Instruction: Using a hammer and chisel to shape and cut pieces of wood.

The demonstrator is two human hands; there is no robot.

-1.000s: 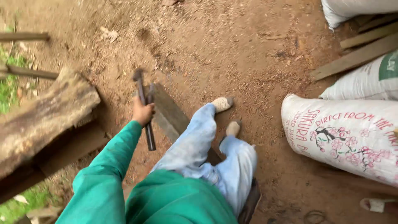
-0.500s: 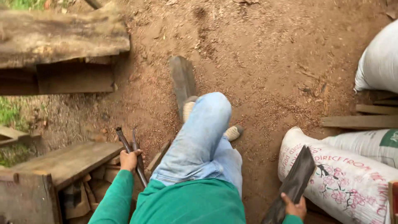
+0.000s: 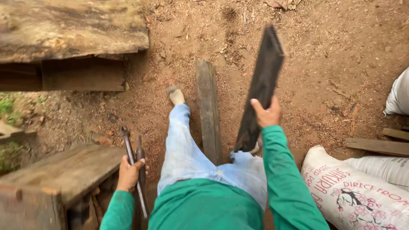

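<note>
Right hand (image 3: 266, 114) grips a dark, flat wooden plank (image 3: 260, 87), raised and tilted above the dirt ground (image 3: 324, 64). Left hand (image 3: 130, 172) is closed around two long metal tools (image 3: 135, 170) beside a low wooden bench (image 3: 64, 170). Another weathered plank (image 3: 208, 108) lies on the dirt between the legs, just left of the raised one.

Reddish dirt ground (image 3: 324, 64), strewn with sawdust and wood chips, carries everything here. A weathered plank (image 3: 208, 110) lies flat on it in the middle, with white printed sacks (image 3: 358, 196) resting at the lower right and loose boards (image 3: 377, 146) beside them. Rough timber slabs (image 3: 68, 30) sit on the upper left.
</note>
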